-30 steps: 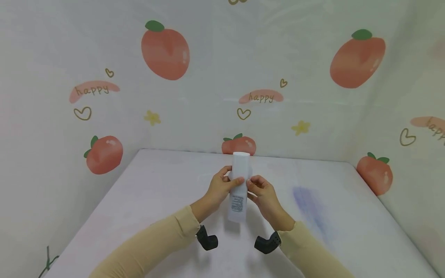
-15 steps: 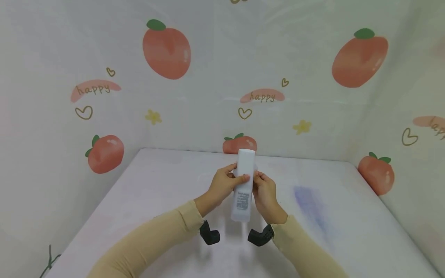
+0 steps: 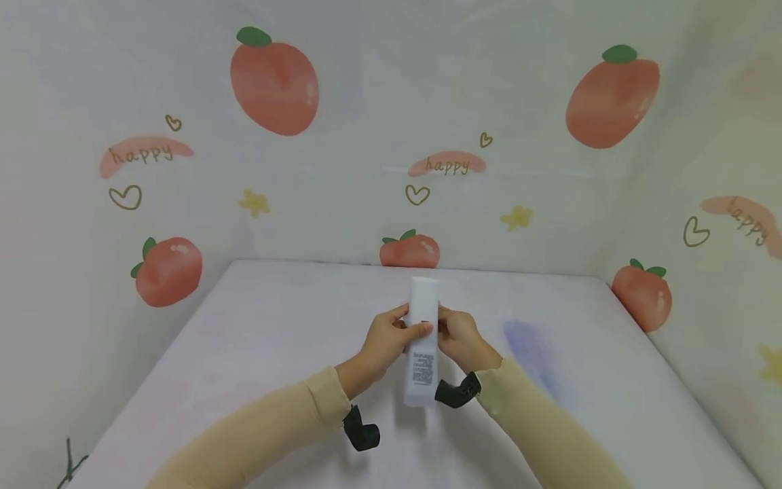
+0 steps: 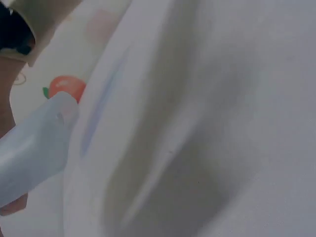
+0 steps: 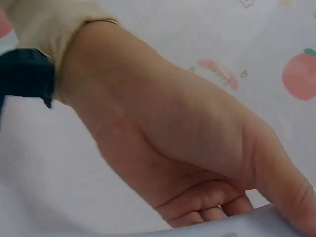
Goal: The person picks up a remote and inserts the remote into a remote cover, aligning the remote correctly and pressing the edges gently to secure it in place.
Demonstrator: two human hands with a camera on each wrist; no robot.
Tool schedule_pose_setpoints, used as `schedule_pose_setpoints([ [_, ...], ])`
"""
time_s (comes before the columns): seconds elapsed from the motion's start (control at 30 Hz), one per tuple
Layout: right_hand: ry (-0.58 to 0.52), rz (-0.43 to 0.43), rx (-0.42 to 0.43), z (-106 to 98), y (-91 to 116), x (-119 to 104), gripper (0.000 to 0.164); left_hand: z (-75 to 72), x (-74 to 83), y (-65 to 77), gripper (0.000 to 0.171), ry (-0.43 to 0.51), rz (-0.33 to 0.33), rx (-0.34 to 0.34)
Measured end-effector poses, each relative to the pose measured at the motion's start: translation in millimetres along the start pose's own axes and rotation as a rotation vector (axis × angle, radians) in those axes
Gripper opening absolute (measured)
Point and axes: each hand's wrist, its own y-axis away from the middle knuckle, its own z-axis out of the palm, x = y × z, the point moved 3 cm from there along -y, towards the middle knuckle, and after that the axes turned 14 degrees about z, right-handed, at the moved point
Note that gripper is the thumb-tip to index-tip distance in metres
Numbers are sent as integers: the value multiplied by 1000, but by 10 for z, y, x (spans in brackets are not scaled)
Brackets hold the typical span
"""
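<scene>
A slim white bottle (image 3: pixel 422 350) is held nearly upright above the table, with small dark print on its lower part. My left hand (image 3: pixel 381 345) grips it from the left, its thumb across the front and the other fingers hidden behind. From the right side, my right hand (image 3: pixel 462 337) holds the bottle's edge, its fingertips out of sight behind it in the head view. The right wrist view shows that hand's thumb (image 5: pixel 284 182) on the bottle and its fingers curled beneath. In the left wrist view, the bottle's smooth, translucent-looking end (image 4: pixel 39 145) juts in from the left.
A white table (image 3: pixel 275 305) with a bluish smudge (image 3: pixel 530 353) on its right side spreads beneath the hands. Behind it hangs a white backdrop (image 3: pixel 348 170) printed with red fruit. Black wrist cameras (image 3: pixel 362 431) sit at both cuffs; a dark green cord (image 3: pixel 70 465) is at the lower left.
The bottle rose slightly, then came lower with both hands. My right hand has turned and moved in against the bottle; its thumb, visible earlier, is now hidden. The head view has shifted slightly.
</scene>
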Motion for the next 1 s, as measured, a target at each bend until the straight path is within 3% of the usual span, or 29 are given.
schedule_pose_setpoints([
  [0.03,49,-42,36,-22,-58,43,35,-5,-4,0,62,12,-2,12],
  [0.17,274,-111,48,-146,-103,40,32,-14,1,-30,61,67,23,52],
  [0.3,445,-178,-8,-199,-52,66,41,-24,-20,-20,58,31,44,54],
  [0.43,504,-185,-10,-240,-21,88,48,-36,-39,23,65,-43,61,21],
  [0.57,450,-216,43,-311,-23,6,40,-46,-47,35,77,67,74,28],
  [0.67,443,-221,56,-339,-23,-56,38,-50,-87,48,59,151,31,32],
  [0.8,550,-178,10,-324,-17,-87,43,-44,-138,64,32,138,0,26],
  [0.9,673,-166,-21,-300,0,-104,46,-43,-135,69,20,133,29,53],
  [1.0,798,-206,-11,-258,26,-134,46,-43,-113,65,17,129,61,87],
])
